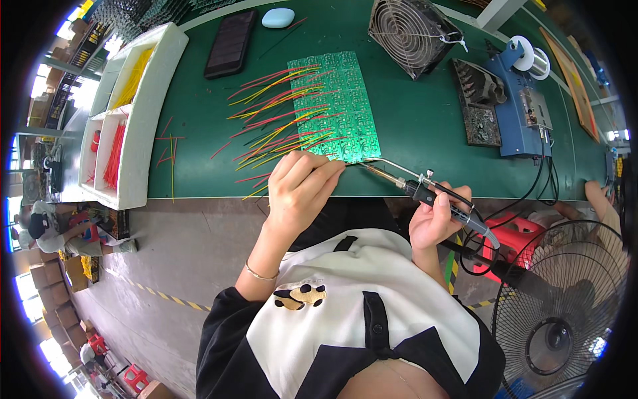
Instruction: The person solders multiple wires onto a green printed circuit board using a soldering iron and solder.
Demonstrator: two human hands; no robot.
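Observation:
A green circuit board panel [350, 100] lies on the green table in front of me, with red, yellow and dark wires [276, 136] fanning out to its left. My left hand [302, 183] is closed in a pinch at the panel's near edge, on what looks like a thin dark wire; the fingers hide most of it. In my right hand [438, 216] is a soldering iron [420, 193], gripped by its black handle. A thin bent metal tube [399, 166] is clamped along the iron. Its tip and the tube's end meet at the near edge of the panel, beside my left fingertips.
On the left stands a white foam box [156, 113] of red and yellow wires. Behind are a phone [230, 43], a pale blue case [278, 18] and a small fan [412, 33]. A blue solder station [518, 100] stands right, with cables; a floor fan [558, 326] is near right.

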